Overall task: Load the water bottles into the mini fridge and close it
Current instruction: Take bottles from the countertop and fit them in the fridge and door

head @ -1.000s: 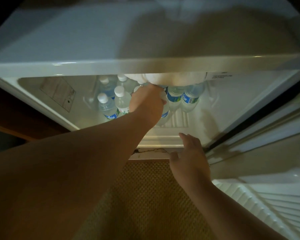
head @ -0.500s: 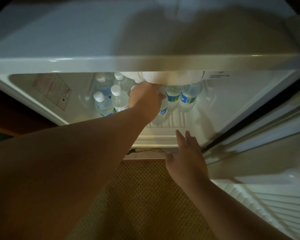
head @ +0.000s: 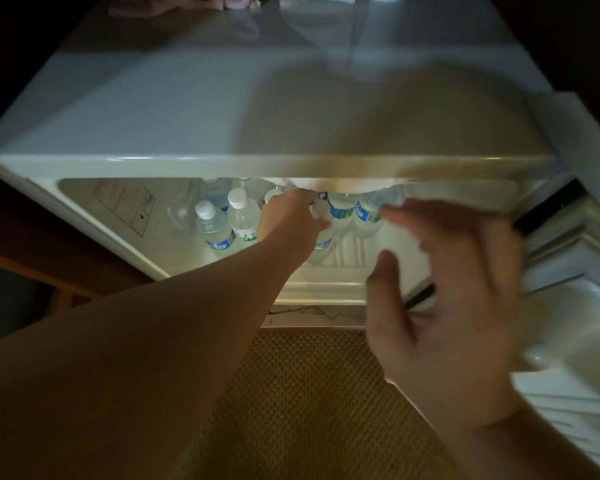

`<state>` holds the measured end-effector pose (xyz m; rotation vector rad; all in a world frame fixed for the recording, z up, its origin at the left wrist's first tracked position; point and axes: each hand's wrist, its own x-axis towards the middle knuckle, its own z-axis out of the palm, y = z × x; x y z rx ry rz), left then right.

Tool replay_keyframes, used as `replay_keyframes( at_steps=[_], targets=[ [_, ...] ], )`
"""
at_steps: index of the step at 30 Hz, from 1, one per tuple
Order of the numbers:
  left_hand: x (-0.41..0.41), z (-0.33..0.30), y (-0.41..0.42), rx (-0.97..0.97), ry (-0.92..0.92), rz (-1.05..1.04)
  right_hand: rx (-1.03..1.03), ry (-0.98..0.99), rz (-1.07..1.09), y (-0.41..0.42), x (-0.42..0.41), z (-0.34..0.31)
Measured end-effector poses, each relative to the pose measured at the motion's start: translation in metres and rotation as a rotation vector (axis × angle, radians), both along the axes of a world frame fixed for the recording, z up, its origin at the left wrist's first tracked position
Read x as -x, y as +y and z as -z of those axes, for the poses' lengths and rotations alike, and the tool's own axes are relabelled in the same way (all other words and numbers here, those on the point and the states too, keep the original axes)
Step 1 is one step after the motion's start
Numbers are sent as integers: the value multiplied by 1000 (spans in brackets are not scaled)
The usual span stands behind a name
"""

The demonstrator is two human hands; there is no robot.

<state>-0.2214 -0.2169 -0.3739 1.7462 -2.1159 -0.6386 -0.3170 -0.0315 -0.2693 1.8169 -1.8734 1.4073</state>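
Inside the mini fridge [head: 84, 216], the left hand [head: 288, 221] grips an upright, cap-up bottle [head: 321, 244]; right hand [head: 447, 306] spread.

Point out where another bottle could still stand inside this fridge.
Bare ribbed floor lies front right, between the left hand and the right wall, below the labelled bottles. The left side, by the capped bottles, is crowded. The right hand hovers open outside.
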Motion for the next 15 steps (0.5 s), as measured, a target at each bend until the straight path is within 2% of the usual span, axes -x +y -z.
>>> replay_keyframes(
  at_steps=[2,4,8,11,15],
  targets=[
    [-1,0,-1,-21,-11,-15,54,102,2,-3,14,-29],
    [-1,-2,-2,-33,-28,-29,10,179,26,-13,31,-44],
    [-3,-6,-2,-59,-7,-5,-302,294,101,-35,50,-49],
    [-1,-3,-4,-93,-76,96,-549,396,103,-40,47,-49],
    [0,-2,-12,-104,-142,148,-634,428,74,-39,48,-51]
  ],
)
